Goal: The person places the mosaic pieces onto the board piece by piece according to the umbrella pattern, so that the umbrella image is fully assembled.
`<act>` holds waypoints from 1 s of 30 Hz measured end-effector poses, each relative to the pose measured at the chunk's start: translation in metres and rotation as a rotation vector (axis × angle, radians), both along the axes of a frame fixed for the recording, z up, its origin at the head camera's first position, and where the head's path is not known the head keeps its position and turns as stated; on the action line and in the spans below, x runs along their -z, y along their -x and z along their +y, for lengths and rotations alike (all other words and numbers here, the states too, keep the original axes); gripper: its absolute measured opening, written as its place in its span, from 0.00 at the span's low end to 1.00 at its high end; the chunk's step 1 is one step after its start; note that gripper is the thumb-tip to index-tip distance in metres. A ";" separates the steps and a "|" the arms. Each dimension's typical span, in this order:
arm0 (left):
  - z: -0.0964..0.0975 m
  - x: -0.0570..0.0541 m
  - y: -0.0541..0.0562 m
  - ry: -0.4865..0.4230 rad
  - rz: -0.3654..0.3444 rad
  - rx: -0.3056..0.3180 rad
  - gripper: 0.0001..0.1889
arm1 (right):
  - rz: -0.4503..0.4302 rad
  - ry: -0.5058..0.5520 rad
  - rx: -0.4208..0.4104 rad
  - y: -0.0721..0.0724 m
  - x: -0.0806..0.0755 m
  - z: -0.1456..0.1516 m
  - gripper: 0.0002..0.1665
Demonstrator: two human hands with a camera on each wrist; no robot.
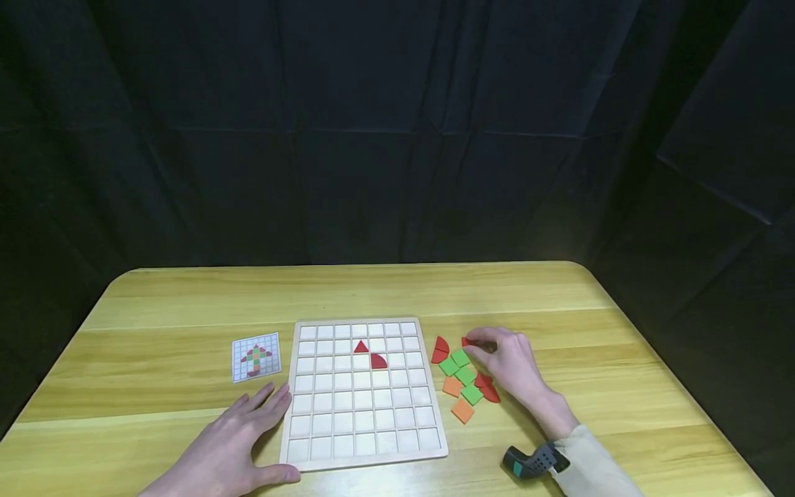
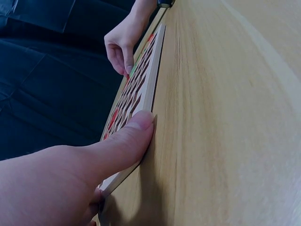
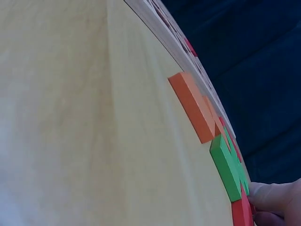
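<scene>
A white square grid board [image 1: 364, 464] lies on the table, with a red triangle [image 1: 361, 348] and a red quarter-circle piece [image 1: 378, 362] in its cells. At the board's near left corner rests my left hand [image 1: 232, 442], fingers extended along the left side. Its thumb [image 2: 134, 134] touches the front edge. Right of the board, my right hand [image 1: 508, 359] pinches a small red piece [image 1: 466, 341] between thumb and fingertips; most of that piece is hidden. Beside this hand lie green squares [image 1: 465, 375], orange squares [image 1: 462, 411] and red pieces [image 1: 440, 345].
A pattern card [image 1: 256, 357] showing a red, green and orange figure on a grid lies left of the board. The wooden table [image 1: 646, 386] has rounded far corners. Dark cloth [image 1: 373, 138] hangs behind it. A dark band [image 1: 534, 462] circles the right wrist.
</scene>
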State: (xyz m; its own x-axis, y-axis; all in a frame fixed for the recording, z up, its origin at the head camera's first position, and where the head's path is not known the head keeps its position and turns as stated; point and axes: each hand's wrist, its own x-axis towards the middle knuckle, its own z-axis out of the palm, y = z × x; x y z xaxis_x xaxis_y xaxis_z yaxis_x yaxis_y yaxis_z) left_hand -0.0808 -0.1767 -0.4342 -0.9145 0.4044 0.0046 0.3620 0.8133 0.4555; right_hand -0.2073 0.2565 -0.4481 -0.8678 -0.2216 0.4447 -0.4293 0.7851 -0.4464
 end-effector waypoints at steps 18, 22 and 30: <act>0.000 0.000 0.000 0.000 0.005 -0.002 0.58 | 0.068 0.069 -0.127 -0.014 -0.010 -0.037 0.14; 0.000 0.000 0.000 -0.001 -0.002 -0.005 0.58 | 0.023 0.082 -0.172 -0.022 -0.012 -0.053 0.12; 0.000 0.000 0.000 0.004 0.013 -0.003 0.58 | -0.063 0.077 -0.313 -0.032 -0.010 -0.082 0.11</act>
